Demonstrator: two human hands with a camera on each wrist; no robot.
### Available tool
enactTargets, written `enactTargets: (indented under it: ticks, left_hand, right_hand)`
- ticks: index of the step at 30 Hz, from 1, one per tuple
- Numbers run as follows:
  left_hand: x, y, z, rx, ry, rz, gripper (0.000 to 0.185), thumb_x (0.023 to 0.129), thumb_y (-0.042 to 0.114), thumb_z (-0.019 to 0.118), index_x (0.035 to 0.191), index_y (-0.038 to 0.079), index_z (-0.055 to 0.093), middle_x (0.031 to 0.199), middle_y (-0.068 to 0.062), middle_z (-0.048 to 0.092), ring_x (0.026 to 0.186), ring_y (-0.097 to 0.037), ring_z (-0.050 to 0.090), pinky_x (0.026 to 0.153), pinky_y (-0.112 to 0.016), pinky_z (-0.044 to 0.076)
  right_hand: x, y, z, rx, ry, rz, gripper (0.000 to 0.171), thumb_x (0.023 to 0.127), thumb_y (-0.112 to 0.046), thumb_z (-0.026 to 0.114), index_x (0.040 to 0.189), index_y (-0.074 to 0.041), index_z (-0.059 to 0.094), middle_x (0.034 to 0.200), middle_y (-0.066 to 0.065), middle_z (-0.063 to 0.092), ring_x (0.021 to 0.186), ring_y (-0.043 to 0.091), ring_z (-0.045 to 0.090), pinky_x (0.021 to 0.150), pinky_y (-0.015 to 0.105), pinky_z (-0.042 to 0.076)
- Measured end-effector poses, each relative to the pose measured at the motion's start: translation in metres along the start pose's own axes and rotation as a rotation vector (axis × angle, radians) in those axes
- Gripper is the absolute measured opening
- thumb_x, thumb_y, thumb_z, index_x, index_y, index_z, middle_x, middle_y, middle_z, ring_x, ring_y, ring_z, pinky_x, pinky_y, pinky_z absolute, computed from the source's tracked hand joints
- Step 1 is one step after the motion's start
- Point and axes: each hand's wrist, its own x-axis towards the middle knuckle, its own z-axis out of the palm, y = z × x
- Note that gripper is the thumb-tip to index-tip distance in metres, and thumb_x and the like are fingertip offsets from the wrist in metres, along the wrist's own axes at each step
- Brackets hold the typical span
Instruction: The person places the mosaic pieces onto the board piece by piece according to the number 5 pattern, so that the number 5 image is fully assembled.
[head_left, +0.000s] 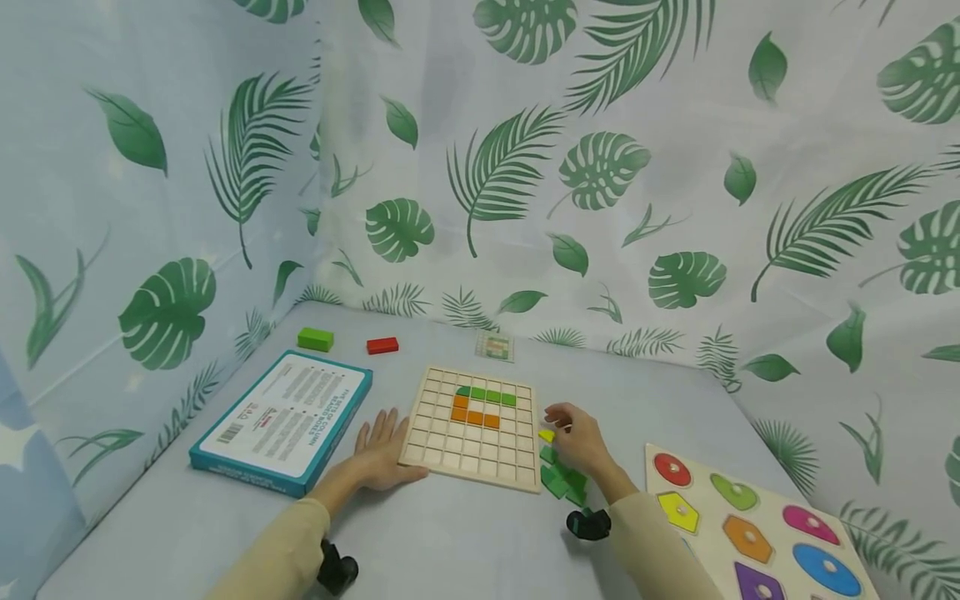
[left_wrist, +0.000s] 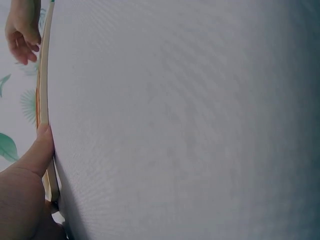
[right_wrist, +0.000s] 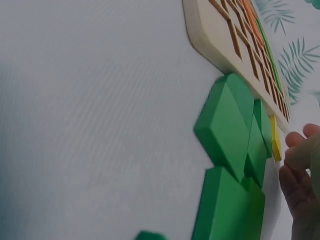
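Note:
A wooden grid board (head_left: 472, 450) lies flat, with a row of green pieces (head_left: 491, 396) and a row of orange pieces (head_left: 476, 415) in its cells. My left hand (head_left: 384, 457) rests at its left front corner, fingers extended, the thumb (left_wrist: 37, 150) against the front edge. To the right of the board, my right hand (head_left: 579, 440) hovers with loosely bent fingers above several loose green pieces (right_wrist: 227, 125). A yellow piece (head_left: 547, 435) lies close to its fingertips, apart from them in the right wrist view. Nothing shows between those fingers.
A blue-edged flat box (head_left: 281, 421) lies at left. Behind it are a green block (head_left: 315, 339) and a red block (head_left: 382, 345). A small pattern card (head_left: 495, 345) lies behind the board. At front right is a knobbed shape puzzle (head_left: 712, 500).

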Motion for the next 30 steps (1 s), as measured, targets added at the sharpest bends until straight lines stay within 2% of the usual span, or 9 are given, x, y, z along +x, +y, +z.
enactTargets:
  ticks: [4,7,14,22,26,30]
  left_hand:
    - [0.0000,0.0002,0.0000,0.011,-0.002,-0.003,0.093,0.086,0.048,0.063,0.148,-0.004,0.017,0.154,-0.025,0.001,0.141,-0.039,-0.007,0.111,-0.053,-0.006]
    - [0.0007,-0.0001,0.0009,0.030,0.003,-0.010,0.093,0.086,0.049,0.062,0.148,-0.003,0.018,0.154,-0.025,0.003,0.141,-0.039,-0.006,0.111,-0.054,-0.004]
    - [0.0022,-0.0013,0.0019,0.026,0.005,0.001,0.094,0.086,0.050,0.062,0.148,-0.004,0.018,0.154,-0.026,0.002,0.141,-0.040,-0.007,0.110,-0.055,-0.006]
    - [0.0035,-0.0029,0.0044,0.029,-0.006,-0.010,0.094,0.086,0.051,0.061,0.149,-0.003,0.016,0.155,-0.024,0.000,0.141,-0.037,-0.009,0.111,-0.051,-0.009]
    - [0.0026,-0.0018,0.0037,0.017,-0.001,-0.003,0.093,0.086,0.050,0.061,0.148,-0.004,0.017,0.155,-0.025,0.001,0.141,-0.038,-0.009,0.110,-0.051,-0.009]
    - [0.0017,-0.0019,0.0034,0.004,0.008,0.011,0.095,0.085,0.050,0.063,0.147,-0.006,0.018,0.154,-0.027,0.002,0.141,-0.040,-0.007,0.110,-0.054,-0.008]
  right_hand:
    - [-0.0046,0.0034,-0.0024,-0.025,-0.030,0.006,0.034,0.080,0.008,0.057,0.111,-0.004,0.063,0.100,0.004,0.066,0.091,0.020,0.060,0.081,0.040,0.050]
    - [-0.0067,0.0049,-0.0032,-0.024,-0.045,0.025,0.032,0.081,0.004,0.061,0.111,-0.005,0.063,0.101,0.004,0.066,0.090,0.019,0.060,0.081,0.040,0.050]
    - [-0.0085,0.0070,-0.0020,0.008,-0.028,0.033,0.028,0.080,-0.002,0.070,0.108,-0.006,0.064,0.099,0.003,0.066,0.085,0.017,0.059,0.076,0.037,0.050]
    - [-0.0081,0.0068,0.0041,-0.011,0.029,-0.045,0.018,0.078,-0.001,0.073,0.094,-0.007,0.068,0.086,0.002,0.066,0.076,0.015,0.061,0.066,0.031,0.051]
    - [-0.0071,0.0062,0.0049,-0.028,0.045,-0.047,0.019,0.078,-0.002,0.073,0.096,-0.005,0.068,0.085,0.002,0.066,0.076,0.016,0.061,0.067,0.032,0.051]
    - [-0.0067,0.0043,0.0027,-0.014,0.048,-0.011,0.022,0.080,-0.003,0.071,0.101,-0.002,0.066,0.089,0.004,0.065,0.082,0.018,0.061,0.073,0.035,0.052]
